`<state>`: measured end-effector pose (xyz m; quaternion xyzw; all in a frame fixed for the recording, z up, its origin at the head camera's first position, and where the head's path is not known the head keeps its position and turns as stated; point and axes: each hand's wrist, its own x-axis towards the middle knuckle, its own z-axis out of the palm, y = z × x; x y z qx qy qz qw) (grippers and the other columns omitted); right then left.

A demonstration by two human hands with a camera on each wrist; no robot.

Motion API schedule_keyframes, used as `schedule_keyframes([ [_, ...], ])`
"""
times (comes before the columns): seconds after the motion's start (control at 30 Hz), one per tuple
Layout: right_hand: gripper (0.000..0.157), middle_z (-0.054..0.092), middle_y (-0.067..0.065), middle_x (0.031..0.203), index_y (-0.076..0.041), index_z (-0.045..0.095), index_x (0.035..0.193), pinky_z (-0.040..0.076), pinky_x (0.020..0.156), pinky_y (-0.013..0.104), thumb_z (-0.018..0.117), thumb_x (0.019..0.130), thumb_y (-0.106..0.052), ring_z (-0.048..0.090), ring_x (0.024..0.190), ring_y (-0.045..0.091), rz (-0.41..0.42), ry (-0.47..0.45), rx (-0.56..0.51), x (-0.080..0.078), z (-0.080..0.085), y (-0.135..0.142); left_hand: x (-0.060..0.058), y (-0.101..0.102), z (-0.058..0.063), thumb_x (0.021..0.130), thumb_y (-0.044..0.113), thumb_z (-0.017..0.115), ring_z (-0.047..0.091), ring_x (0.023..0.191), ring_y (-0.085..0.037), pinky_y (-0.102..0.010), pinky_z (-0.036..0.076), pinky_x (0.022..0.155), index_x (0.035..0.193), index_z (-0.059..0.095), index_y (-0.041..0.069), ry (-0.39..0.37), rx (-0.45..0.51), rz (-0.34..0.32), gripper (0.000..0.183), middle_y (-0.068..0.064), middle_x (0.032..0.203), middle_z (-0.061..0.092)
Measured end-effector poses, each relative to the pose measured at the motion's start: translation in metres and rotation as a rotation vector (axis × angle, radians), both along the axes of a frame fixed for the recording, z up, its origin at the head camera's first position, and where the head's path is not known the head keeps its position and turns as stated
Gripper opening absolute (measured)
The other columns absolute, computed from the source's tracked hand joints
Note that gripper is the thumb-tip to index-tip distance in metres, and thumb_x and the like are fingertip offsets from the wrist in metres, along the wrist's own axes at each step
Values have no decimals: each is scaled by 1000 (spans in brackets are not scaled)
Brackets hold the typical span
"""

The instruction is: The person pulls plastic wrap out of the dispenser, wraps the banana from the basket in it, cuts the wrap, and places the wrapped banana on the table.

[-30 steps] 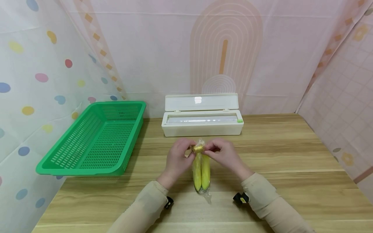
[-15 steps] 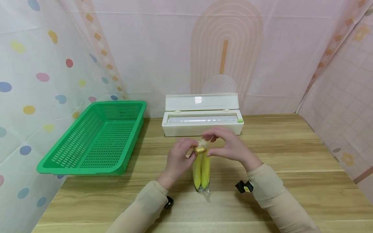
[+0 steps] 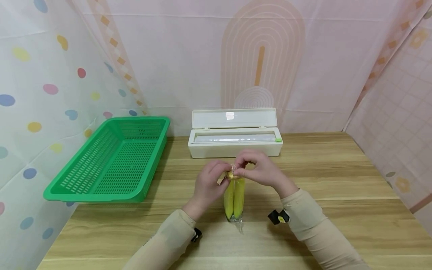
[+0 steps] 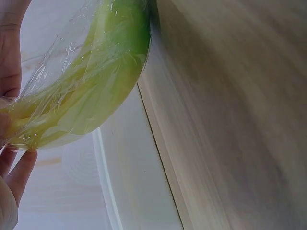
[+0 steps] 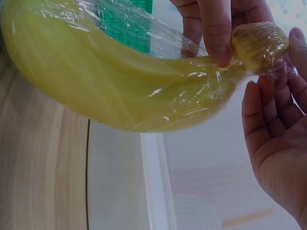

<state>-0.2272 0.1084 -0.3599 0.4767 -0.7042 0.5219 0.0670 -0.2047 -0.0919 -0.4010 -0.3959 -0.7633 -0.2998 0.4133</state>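
Observation:
Two joined yellow bananas [image 3: 239, 198], wrapped in clear cling film [image 3: 238, 224], stand between the hands with their stem end up. My left hand [image 3: 208, 184] pinches the wrapped neck just below the stem. My right hand [image 3: 262, 171] pinches the film at the stem end with thumb and fingertips. Up close in the right wrist view, the film is drawn tight over the brownish stem knob [image 5: 259, 45]. Greenish tips of the bananas [image 4: 120, 52] show in the left wrist view. Part of the stem is hidden by fingers in the head view.
Behind the hands is a white cling film dispenser [image 3: 235, 150], its lid raised and a roll inside. A green perforated basket [image 3: 145, 187] sits on the left of the wooden table [image 3: 337, 187]. Patterned cloths hang at the back and sides.
My right hand let go of the stem end, spread its fingers up and to the right, then came back in and pinched the film there. My left hand kept its hold.

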Motion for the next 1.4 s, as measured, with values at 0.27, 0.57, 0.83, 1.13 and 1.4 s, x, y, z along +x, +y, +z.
schedule_keyframes([
  [0.27,9,60,2,80,-6,66,84,42,62,26,68,91,0,51,72,16,-40,-239,46,4,1,-1,2,0,0,73,-9,76,64,87,-23,-29,55,81,94,62,2,-23,-3,2,28,-9,93,65],
  [0.57,6,52,3,78,-2,59,90,38,63,22,65,91,-2,45,73,15,-23,-445,142,2,11,-2,2,0,0,73,-8,76,64,88,-23,-28,55,82,95,63,2,-18,-9,4,27,-8,93,66],
  [0.83,6,55,4,82,1,58,92,42,65,22,65,91,0,49,75,14,0,-534,126,-2,11,-2,2,2,0,71,-9,77,64,89,-24,-30,55,83,93,62,2,-18,2,6,29,-9,93,66],
  [1.13,6,54,2,80,-1,60,95,41,62,22,61,97,-6,48,73,16,-205,-425,38,5,-6,-11,1,2,-2,69,-11,78,64,88,-25,-34,56,79,95,59,3,-26,19,16,35,-9,92,66],
  [1.4,8,55,4,86,0,59,101,41,62,24,51,100,-2,48,75,18,-340,-258,-15,7,-19,-23,-2,0,-4,68,-13,77,63,84,-24,-34,56,72,103,58,6,7,21,3,44,-8,91,63],
])
